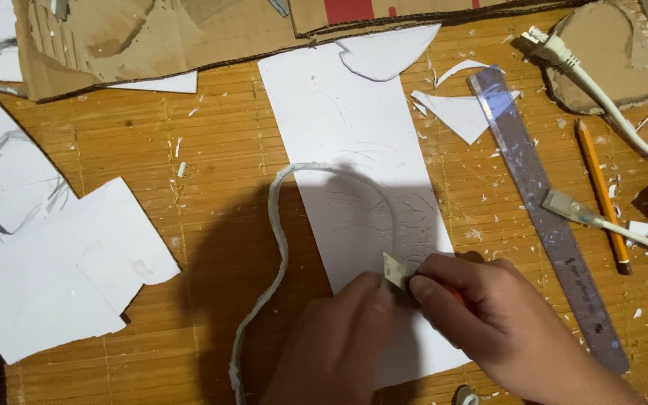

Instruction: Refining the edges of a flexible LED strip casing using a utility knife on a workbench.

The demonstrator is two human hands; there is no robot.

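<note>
Head view: right hand [481,315] pinching blade [397,271] on white sheet [346,142]; left hand [339,341] pressed flat on sheet.

bare wood [211,225] open left of the strip, ruler [541,202], pencil [601,195] and brush [601,221] crowding the right

White sheet [354,172]: long rectangle, laid flat on wooden tabletop, slightly tilted, upper end notched by curved cut, surface scored with faint curved lines, lower part in shadow. Blade [397,271]: small, pale metal, angled tip pressed on sheet near right edge, orange handle mostly hidden. Thin grey strip [283,247]: curved, arched over sheet, trailed down left side.
</note>
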